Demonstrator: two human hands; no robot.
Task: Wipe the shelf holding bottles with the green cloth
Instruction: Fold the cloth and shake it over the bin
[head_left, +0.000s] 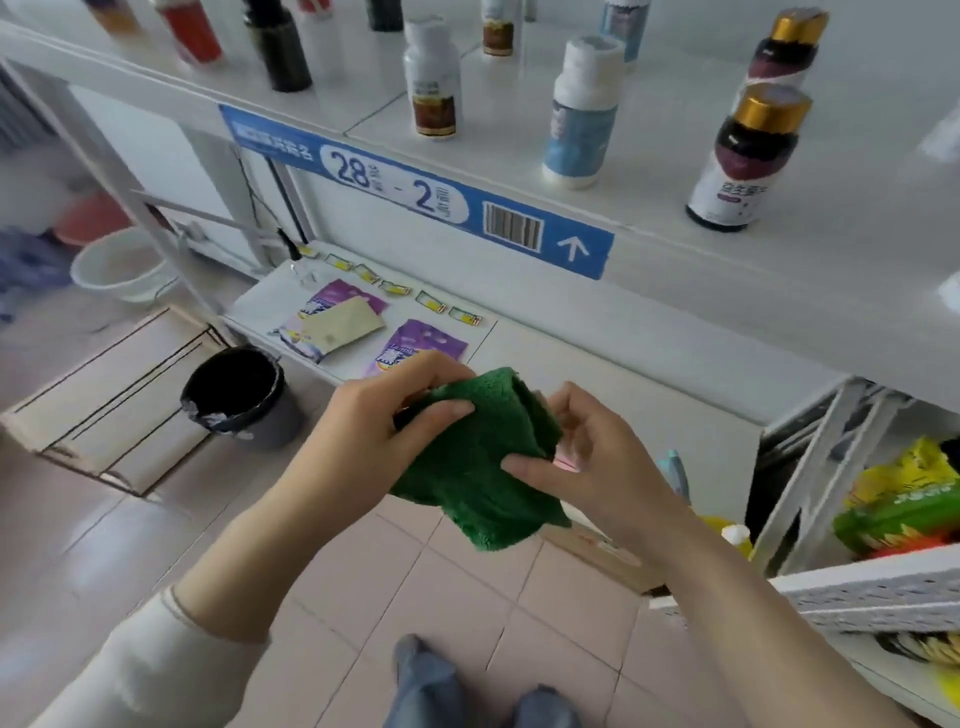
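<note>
green cloth (480, 462) soft, light, floppy, held mid-air below white shelf (727, 270) | left hand (374, 436) fingers curled round its left edge | right hand (587, 457) thumb pinches right edge | best bunched into palm

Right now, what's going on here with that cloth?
A person holds a green cloth in both hands, the left hand gripping one side and the right hand pinching the other, in front of the white shelf. The cloth is not yet on the shelf, where the bottles stand upright.
</note>
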